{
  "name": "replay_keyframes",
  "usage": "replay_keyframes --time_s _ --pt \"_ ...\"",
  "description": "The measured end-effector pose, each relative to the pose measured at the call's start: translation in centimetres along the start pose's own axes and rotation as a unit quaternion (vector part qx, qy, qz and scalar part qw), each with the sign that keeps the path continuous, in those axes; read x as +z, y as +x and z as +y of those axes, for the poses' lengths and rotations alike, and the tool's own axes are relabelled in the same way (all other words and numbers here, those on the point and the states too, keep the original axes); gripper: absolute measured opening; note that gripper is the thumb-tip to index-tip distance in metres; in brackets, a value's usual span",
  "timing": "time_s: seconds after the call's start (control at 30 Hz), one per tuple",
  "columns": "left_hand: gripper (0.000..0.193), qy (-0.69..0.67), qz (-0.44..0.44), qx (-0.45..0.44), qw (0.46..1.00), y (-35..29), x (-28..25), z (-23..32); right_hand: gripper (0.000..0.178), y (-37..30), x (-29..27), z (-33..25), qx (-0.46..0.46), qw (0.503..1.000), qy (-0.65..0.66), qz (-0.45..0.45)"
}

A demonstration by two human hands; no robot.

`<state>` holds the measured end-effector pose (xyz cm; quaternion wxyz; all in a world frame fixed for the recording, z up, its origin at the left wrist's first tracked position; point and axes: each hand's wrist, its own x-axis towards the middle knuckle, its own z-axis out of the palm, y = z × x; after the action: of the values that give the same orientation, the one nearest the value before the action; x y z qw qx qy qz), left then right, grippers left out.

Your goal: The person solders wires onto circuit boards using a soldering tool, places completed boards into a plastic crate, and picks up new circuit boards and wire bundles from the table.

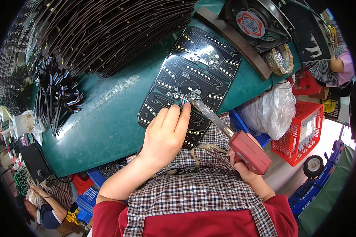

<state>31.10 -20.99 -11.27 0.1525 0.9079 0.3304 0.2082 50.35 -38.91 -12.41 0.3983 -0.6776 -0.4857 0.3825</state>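
Closest to the camera, a black-and-white checked cloth apron (194, 197) covers a person in a red top. At far left, a co-worker in a dark blue sleeve (51, 213) sits below a black box with a knob (35, 162). Next comes a glossy green bench (103, 118), slanting across the view, with a bundle of black cables with coloured wire ends (53, 91) and, behind it, a mass of long black strips (114, 31). Mid-bench lies a black circuit board with rows of pale chips (154, 106), its near end jutting past the edge. On it, the left hand (162, 138) touches thin coloured wires (184, 102); whether its grip pinches them, I cannot tell. The right hand's (246, 172) grip is closed around a red-handled tool with a metal shaft (247, 152), pointing at the wires. Further right are a translucent plastic bag (269, 110) and a red plastic crate (289, 147).

Printing crosses the apron; a round red-and-white label (250, 23) marks a black fan (269, 19); pale lettering runs along a blue trolley (316, 189).
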Motion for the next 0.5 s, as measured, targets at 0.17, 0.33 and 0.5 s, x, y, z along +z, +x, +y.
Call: replay_keyframes --time_s 0.17,0.33,0.5 --pt "0.045 -0.009 -0.003 -0.017 1.000 0.0 0.1 0.2 0.058 1.6 -0.5 -0.8 -0.161 0.978 -0.134 0.009" --pt "0.044 -0.015 -0.006 -0.016 1.000 0.3 0.1 0.2 0.068 1.0 -0.2 -2.1 -0.044 0.999 0.013 0.017" --pt "0.044 0.030 0.015 0.024 0.999 -0.1 0.1 -0.8 0.076 0.4 0.0 -2.4 0.077 0.960 0.269 0.018"
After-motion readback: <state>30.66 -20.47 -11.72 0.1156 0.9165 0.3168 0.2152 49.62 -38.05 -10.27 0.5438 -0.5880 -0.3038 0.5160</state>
